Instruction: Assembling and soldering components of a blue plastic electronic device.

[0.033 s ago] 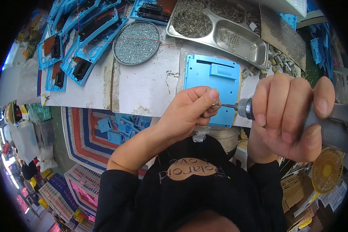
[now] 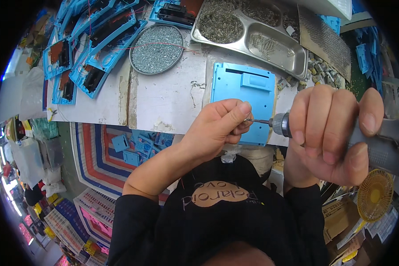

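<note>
My right hand (image 2: 328,128) is wrapped round a grey electric screwdriver (image 2: 379,148), held level with its bit pointing left. The bit's tip reaches my left hand (image 2: 217,126), whose thumb and fingers are pinched together there. Whatever lies between those fingertips is too small and too covered to name. Both hands are raised over the near edge of a flat blue plastic panel (image 2: 228,95) with a slot and a raised rectangle, which lies on the white table (image 2: 164,102).
A round dish of small silvery screws (image 2: 157,51) stands to the left, beside several blue housings (image 2: 99,62) with black parts and thin wires. A steel compartment tray (image 2: 301,62) of small metal pieces sits behind the panel. A striped bag (image 2: 93,155) holds more blue parts below. A yellow fan (image 2: 375,195) is at right.
</note>
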Demonstrator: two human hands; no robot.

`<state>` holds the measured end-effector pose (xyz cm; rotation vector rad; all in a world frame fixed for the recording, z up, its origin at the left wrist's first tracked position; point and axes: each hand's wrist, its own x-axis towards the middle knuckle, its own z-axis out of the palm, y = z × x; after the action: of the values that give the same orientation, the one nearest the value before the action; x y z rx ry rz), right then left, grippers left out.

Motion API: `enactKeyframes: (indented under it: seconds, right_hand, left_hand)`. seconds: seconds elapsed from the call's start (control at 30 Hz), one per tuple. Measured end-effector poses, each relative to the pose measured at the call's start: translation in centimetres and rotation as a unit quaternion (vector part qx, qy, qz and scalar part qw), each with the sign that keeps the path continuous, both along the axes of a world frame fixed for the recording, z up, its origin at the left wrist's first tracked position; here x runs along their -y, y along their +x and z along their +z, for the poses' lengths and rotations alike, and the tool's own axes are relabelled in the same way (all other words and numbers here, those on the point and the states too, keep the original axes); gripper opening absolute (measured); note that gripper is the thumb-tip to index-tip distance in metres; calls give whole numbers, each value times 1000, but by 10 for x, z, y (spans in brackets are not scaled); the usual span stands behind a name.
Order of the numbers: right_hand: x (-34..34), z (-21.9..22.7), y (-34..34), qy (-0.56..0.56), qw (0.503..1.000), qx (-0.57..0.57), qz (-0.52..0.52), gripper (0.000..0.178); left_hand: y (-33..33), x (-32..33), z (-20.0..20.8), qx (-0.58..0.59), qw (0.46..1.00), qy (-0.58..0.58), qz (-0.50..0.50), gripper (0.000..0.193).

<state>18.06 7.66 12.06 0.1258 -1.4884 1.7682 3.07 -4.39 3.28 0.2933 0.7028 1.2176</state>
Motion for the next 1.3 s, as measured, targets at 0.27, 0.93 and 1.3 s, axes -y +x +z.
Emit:
enactKeyframes:
  seconds: [0.27, 0.93, 1.3]
  right_hand:
    - [2, -4, 10, 6, 999, 20, -32, 26]
    - [53, -67, 55, 75, 988, 103, -82, 30]
    - [26, -69, 31, 96, 989, 72, -84, 25]
  left_hand:
    - [-17, -10, -17, -566, 762, 254, 185, 21]
    - [-15, -7, -31, -692, 597, 406, 16, 14]
    - [-17, -8, -33, -677, 618, 400, 16, 12]
